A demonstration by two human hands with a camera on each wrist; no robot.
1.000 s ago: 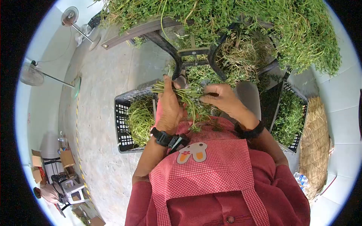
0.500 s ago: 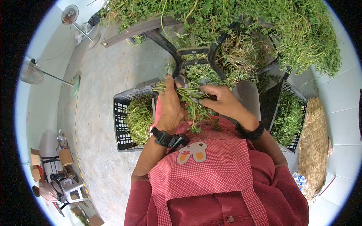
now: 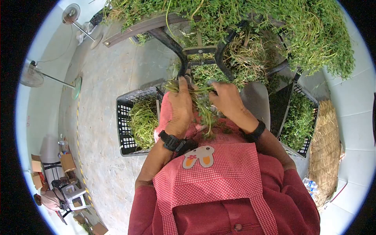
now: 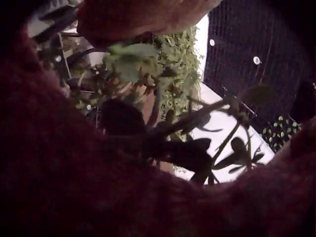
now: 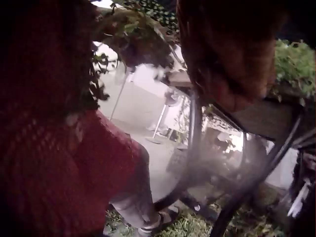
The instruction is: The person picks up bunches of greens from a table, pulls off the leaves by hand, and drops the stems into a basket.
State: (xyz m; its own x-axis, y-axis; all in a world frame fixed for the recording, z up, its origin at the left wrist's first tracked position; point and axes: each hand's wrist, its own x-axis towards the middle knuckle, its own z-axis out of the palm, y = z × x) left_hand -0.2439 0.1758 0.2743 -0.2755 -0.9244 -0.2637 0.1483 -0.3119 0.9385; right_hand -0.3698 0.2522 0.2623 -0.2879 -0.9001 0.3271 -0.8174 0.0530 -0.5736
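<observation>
Above the lap, the left hand [image 3: 181, 111] grips a bundle of green stems [image 3: 201, 102], its thumb lying across them. The right hand [image 3: 228, 98] pinches the stems at the bundle's right side, fingers curled. Leafy ends hang down between the hands over the red checked apron [image 3: 223, 168]. In the left wrist view, dark leafy sprigs [image 4: 232, 113] cross below part of a hand [image 4: 143, 17]. The right wrist view shows a hand [image 5: 227, 59] in shadow at the top; its fingertips are unclear there.
A table edge [image 3: 145, 26] with heaped greens [image 3: 313, 35] lies ahead, black metal legs [image 3: 172, 45] beneath. Black crates of greens stand left [image 3: 124, 125] and right [image 3: 307, 147]. A straw roll [image 3: 326, 149] is far right; fans [image 3: 71, 14] stand left.
The right hand has moved slightly up and left, its fingers more curled on the stems. The left hand has shifted a little to the right, and the hanging leaves sit further right.
</observation>
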